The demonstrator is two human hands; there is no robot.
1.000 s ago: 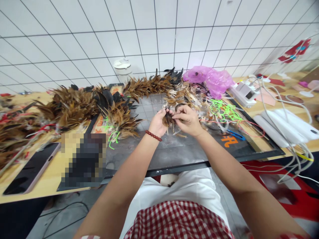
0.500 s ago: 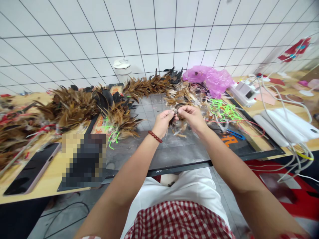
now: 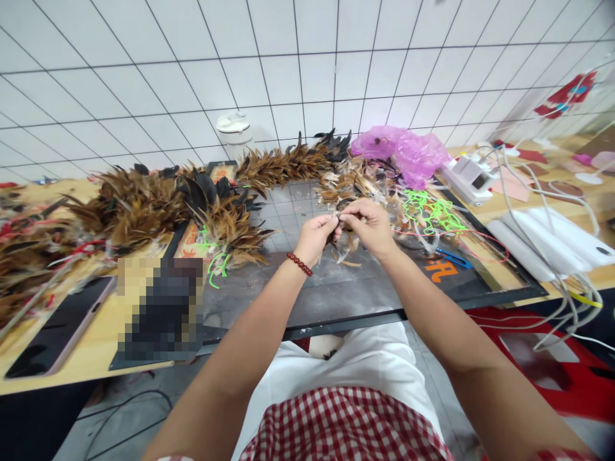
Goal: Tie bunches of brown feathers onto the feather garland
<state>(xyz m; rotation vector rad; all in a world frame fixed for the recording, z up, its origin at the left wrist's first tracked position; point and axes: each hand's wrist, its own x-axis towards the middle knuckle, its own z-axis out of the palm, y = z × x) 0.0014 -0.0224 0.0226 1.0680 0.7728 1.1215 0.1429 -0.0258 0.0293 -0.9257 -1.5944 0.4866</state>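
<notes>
Over the dark board, my left hand (image 3: 314, 238) and my right hand (image 3: 368, 225) meet fingertip to fingertip. Both are closed in a pinch on a small brown feather (image 3: 330, 239), mostly hidden by the fingers. Just behind them lies a loose heap of brown and whitish feathers (image 3: 353, 181). Bright green strings (image 3: 434, 211) spread to the right of my right hand. On the left, a bundle of brown feathers (image 3: 233, 227) with black ones at its top is tied with green string. A row of brown feathers (image 3: 283, 166) lies at the back.
A pink plastic bag (image 3: 408, 153) and a white lidded cup (image 3: 234, 131) stand by the tiled wall. At right are a blue tool (image 3: 454, 258), a power strip (image 3: 468, 176), white devices (image 3: 560, 240) and cables. More feather bundles (image 3: 139, 205) and a phone (image 3: 60, 326) lie left.
My right hand has shifted slightly left and up, its fingers now closer over my left fingertips. The left hand stays nearly where it was.
</notes>
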